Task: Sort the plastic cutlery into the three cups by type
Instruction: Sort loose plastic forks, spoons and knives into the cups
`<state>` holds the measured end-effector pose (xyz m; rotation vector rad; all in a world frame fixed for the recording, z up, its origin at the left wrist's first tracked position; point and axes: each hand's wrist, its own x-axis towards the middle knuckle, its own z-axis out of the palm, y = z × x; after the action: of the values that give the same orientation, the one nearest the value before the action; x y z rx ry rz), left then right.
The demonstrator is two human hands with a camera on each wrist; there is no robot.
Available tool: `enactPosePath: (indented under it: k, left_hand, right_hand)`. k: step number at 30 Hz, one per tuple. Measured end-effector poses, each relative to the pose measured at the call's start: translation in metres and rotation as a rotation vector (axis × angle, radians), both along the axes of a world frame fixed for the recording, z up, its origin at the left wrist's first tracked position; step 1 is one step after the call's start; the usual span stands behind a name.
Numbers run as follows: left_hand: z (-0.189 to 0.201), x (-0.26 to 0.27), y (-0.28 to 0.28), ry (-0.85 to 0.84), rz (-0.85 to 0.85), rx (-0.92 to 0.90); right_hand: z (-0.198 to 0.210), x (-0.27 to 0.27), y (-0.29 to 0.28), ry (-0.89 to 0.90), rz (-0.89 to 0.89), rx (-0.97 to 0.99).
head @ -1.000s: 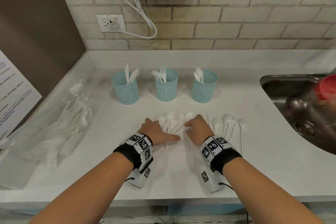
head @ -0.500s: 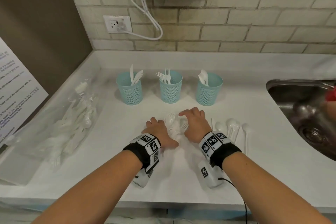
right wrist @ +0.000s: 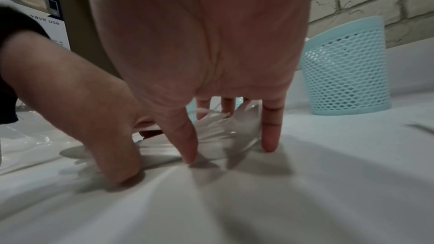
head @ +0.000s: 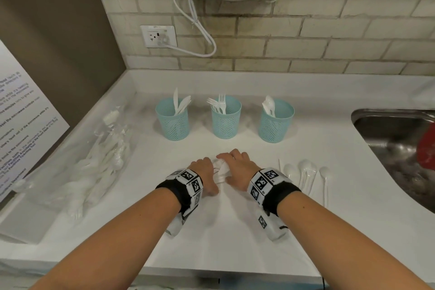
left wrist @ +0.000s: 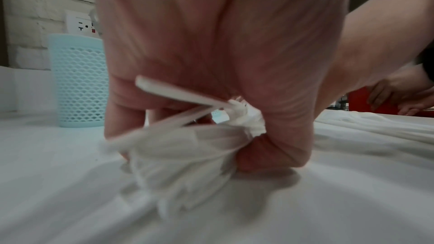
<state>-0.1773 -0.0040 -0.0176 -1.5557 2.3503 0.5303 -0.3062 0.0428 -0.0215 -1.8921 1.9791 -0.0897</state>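
Observation:
Three teal mesh cups stand in a row: the left cup (head: 173, 122) holds knives, the middle cup (head: 226, 122) forks, the right cup (head: 275, 125) spoons. In front of them both hands meet over a bundle of white plastic cutlery (head: 221, 170). My left hand (head: 204, 172) curls its fingers round the bundle (left wrist: 187, 146), which lies low on the counter. My right hand (head: 237, 167) stands beside it with straight fingers (right wrist: 270, 133), tips on the counter, pressing against the cutlery (right wrist: 225, 129). Several spoons (head: 306, 174) lie loose on the counter to the right.
A clear plastic bag of more cutlery (head: 94, 172) lies at the left. A steel sink (head: 395, 143) with a red object (head: 427, 148) is at the right, where another person's hand (left wrist: 387, 97) shows. A wall outlet (head: 158, 36) and cord hang behind.
The hands have drawn together and swept the spread-out cutlery into one tight bundle, which the left hand now grips.

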Motion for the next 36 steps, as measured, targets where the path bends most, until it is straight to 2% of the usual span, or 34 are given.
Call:
enactPosePath:
  k: [7,15,20,22,25,27,29,31,34,36]
  left_hand:
    - [-0.009,0.004,-0.005,0.010,-0.099,-0.052]
    - [-0.013,0.009,-0.014,0.051,-0.127,-0.050]
    - [-0.012,0.013,-0.022,0.084,-0.133,-0.106]
    - [-0.008,0.016,-0.027,0.268,-0.106,-0.072]
    - [-0.001,0.018,-0.032,0.687,0.010,0.052]
    - [0.003,0.014,-0.034,0.905,0.067,0.097]
    - [0.004,0.010,-0.037,1.091,0.114,0.114]
    - [0.006,0.009,-0.041,1.200,0.159,0.116]
    - [0.008,0.010,-0.046,1.249,0.205,0.160]
    - [0.004,0.010,-0.051,1.200,0.217,0.191]
  right_hand:
    - [-0.005,0.004,-0.001,0.099,-0.021,-0.021]
    - [-0.004,0.000,-0.014,-0.145,-0.080,-0.042]
    - [0.011,-0.012,-0.019,-0.133,-0.160,-0.108]
    - [0.024,-0.012,-0.021,-0.351,-0.211,-0.135]
    - [0.048,-0.004,-0.026,-0.819,-0.248,-0.256]
    - [0.063,0.006,-0.031,-1.034,-0.223,-0.312]
    - [0.074,0.018,-0.036,-1.082,-0.182,-0.389]
    - [0.078,0.026,-0.042,-1.000,-0.151,-0.473]
    - [0.074,0.033,-0.051,-0.944,-0.125,-0.499]
    - [0.067,0.034,-0.053,-0.978,-0.114,-0.407]
